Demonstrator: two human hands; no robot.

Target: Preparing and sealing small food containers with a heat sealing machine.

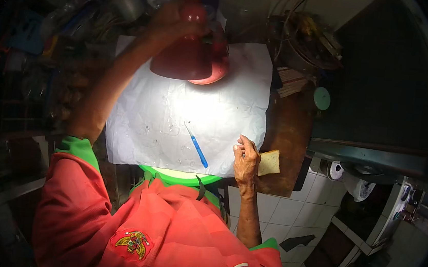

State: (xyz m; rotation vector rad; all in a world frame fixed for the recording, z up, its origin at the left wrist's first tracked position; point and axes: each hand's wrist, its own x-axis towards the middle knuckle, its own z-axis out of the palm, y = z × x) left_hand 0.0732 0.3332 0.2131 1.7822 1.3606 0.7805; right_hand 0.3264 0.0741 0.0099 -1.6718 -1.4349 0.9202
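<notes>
My left hand (182,22) is raised at the far side of the white paper sheet (141,126), on the head of a red desk lamp (182,59); blur and shadow hide its fingertips. The lamp shines down on the paper. A thin tool with a blue handle (199,151) and a slim metal shaft lies on the sheet, pointing away from me. My right hand (247,158) rests at the sheet's right edge with bent fingers, and no object shows in it. Beside it, a slice of bread (270,163) lies on the brown wooden table (288,140).
Below the paper's near edge is a bright green basin rim (178,180). A round container with mixed items (307,42) stands at the back right, near a pale green round lid (321,98). Cluttered items fill the left side. A dark cabinet-like surface (376,91) stands at right.
</notes>
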